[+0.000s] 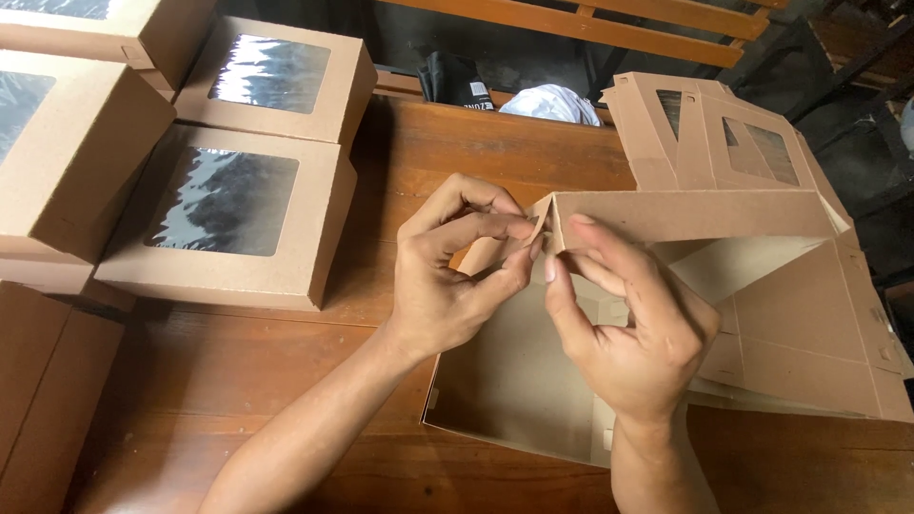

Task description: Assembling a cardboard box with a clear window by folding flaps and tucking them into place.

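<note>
A half-folded brown cardboard box lies on the wooden table in front of me, its far wall standing upright. My left hand pinches the box's upper left corner flap with thumb and fingers. My right hand grips the same corner from the right, its fingertips on the edge of the upright wall. Both hands meet at that corner, close together.
Several finished brown boxes with clear windows are stacked at the left. A pile of flat unfolded box blanks lies at the back right. Another brown box sits at the near left. Wooden slats and dark bags are beyond the table.
</note>
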